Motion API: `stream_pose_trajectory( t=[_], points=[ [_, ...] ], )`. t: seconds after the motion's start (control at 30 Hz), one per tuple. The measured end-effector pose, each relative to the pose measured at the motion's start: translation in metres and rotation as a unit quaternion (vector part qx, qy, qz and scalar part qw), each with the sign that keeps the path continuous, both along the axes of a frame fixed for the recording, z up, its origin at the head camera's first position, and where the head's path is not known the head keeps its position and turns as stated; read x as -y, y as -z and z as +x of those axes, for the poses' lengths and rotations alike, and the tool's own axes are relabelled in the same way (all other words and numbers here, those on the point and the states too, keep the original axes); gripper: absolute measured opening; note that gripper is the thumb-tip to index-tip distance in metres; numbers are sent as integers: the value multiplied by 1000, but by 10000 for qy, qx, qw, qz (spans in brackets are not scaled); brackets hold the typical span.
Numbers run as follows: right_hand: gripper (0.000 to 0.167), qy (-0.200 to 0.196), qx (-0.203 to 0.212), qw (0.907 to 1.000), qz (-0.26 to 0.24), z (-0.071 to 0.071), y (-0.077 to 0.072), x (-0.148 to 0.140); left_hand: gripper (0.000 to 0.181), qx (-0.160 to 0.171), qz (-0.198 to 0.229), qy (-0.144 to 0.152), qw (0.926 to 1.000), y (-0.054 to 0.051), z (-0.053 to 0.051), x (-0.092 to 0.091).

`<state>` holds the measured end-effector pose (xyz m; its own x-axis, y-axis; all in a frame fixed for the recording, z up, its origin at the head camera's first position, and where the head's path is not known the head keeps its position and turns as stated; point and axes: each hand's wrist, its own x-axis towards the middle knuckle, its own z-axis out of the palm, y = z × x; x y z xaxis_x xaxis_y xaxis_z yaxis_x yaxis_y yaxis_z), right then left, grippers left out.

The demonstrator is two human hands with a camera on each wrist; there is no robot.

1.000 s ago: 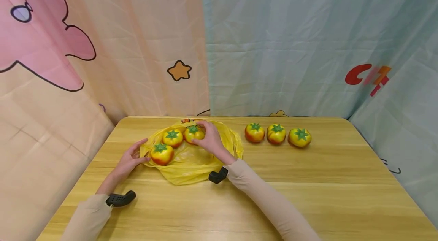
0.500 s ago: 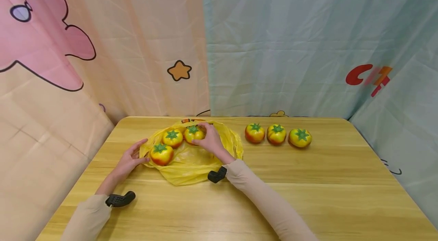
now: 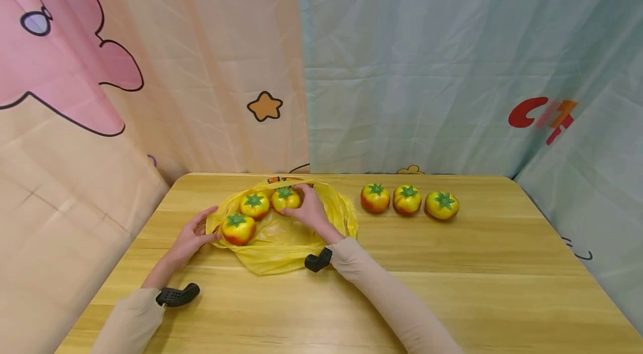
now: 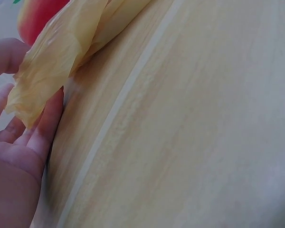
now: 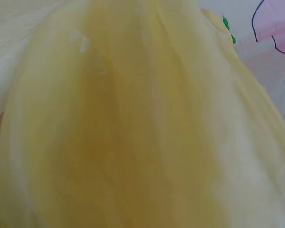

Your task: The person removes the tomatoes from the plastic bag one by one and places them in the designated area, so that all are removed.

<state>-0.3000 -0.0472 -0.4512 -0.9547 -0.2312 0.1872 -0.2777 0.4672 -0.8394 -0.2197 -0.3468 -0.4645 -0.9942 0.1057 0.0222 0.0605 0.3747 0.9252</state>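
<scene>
A yellow plastic bag (image 3: 281, 256) lies spread on the table with three yellow-red tomatoes on it. The right hand (image 3: 312, 210) grips the rightmost of these, a tomato (image 3: 284, 201), between thumb and fingers. At the bag's left edge the left hand (image 3: 190, 238) is held with its fingers spread, its thumb beside the front tomato (image 3: 238, 229). The third tomato (image 3: 254, 205) sits between them at the back. In the left wrist view, the bag's edge (image 4: 52, 61) hangs over the fingers of the left hand (image 4: 19, 156). Bag film (image 5: 133, 118) fills the right wrist view, hiding the right hand.
Three more tomatoes stand in a row at the back right: one on the left (image 3: 375, 197), a middle one (image 3: 407, 200) and one on the right (image 3: 442, 205). The wooden table (image 3: 452, 287) ends at a printed cloth (image 3: 402, 63) behind.
</scene>
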Motion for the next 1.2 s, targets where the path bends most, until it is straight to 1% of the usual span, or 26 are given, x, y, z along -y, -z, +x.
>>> stream_pose_trajectory(
  t=[0.13,0.27,0.4,0.5,0.7,0.93,1.07,1.2],
  points=[
    [66,58,-3,10000,-32,0,1,1,75,7,8,7,10000,0,0,0],
    [67,125,-13,9999,50,1,2,1,75,0,28,22,10000,0,0,0],
    [67,170,-38,9997,151,1,3,1,76,0,-64,32,10000,0,-1,1],
    [67,165,5,9997,186,2,3,0,76,3,-126,41,9999,0,-2,2],
    [66,108,78,9997,190,3,2,-3,76,-36,59,77,9999,1,-1,2],
    [65,37,43,9999,116,5,0,-5,76,-34,94,93,9999,1,0,2],
    [65,11,33,9999,142,7,-1,-7,76,-85,94,106,9999,2,0,1],
    [66,-19,5,10000,28,10,-5,-10,76,-173,117,150,9997,2,0,0]
  ],
)
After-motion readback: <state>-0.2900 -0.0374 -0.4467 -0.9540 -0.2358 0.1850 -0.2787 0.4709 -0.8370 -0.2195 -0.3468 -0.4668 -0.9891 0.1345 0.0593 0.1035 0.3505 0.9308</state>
